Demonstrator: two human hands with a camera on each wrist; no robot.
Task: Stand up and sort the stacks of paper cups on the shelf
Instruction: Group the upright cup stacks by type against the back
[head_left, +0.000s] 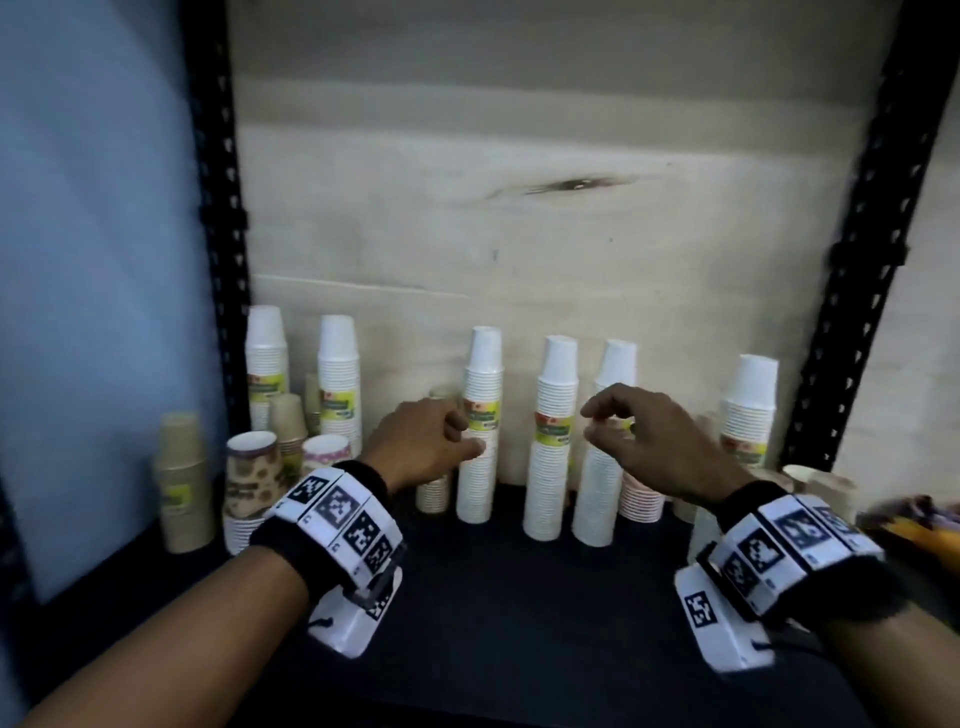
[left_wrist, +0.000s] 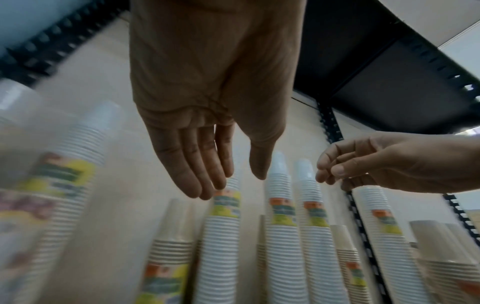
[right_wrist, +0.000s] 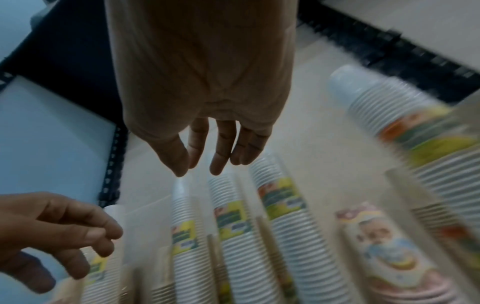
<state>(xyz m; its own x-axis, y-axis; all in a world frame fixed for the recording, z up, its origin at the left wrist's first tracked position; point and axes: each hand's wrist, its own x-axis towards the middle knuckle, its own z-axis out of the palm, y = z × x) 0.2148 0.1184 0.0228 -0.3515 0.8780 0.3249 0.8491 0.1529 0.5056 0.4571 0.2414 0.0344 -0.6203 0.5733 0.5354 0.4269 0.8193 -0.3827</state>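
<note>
Both hands are held out above the dark shelf (head_left: 498, 587), nothing gripped. Left hand (head_left: 423, 447) is loosely curled, its fingertips at the label of a tall white cup stack (head_left: 480, 431); contact cannot be told. Right hand (head_left: 657, 441) is relaxed, fingers bent, before another white stack (head_left: 605, 457). Between the hands a third stack (head_left: 550, 441) stands. All stacks are upright, long axes vertical, bases upward. Bare shelf lies beneath the wrists. Left of the left hand, shorter brown cups (head_left: 182, 483) are seen.

Your white cup stacks (head_left: 551, 436) stand upright, rims down, along the shelf (head_left: 493, 587) back; green-yellow labels wrap them. Brown stacks (head_left: 183, 483) sit left.
</note>
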